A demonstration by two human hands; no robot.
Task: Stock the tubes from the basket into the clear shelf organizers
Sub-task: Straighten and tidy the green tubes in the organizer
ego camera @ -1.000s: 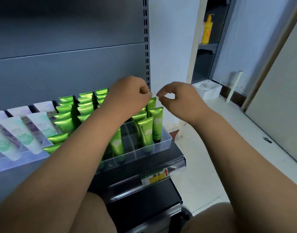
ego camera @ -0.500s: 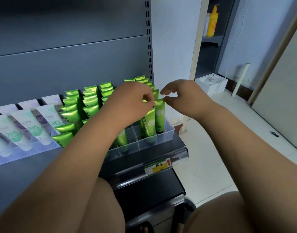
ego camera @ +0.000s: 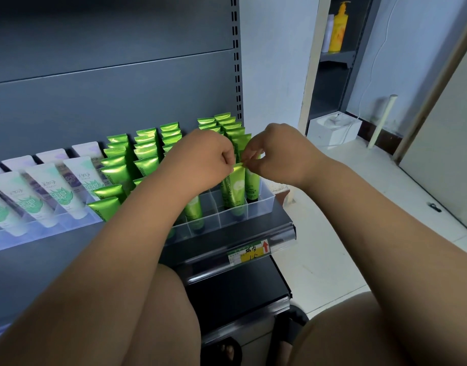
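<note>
Just below the grip, a green tube (ego camera: 237, 187) stands upright in a front cell of the clear organizer (ego camera: 262, 207). The left hand (ego camera: 200, 159) and right hand (ego camera: 279, 154) both pinch its top crimp, fingertips covering the seam. Behind the grip, further tubes (ego camera: 145, 143) stand in rows, partly hidden by the left hand.

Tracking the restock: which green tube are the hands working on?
The green tube with the pale round logo, just left of the rightmost tube; left hand and right hand pinch its top.
</note>
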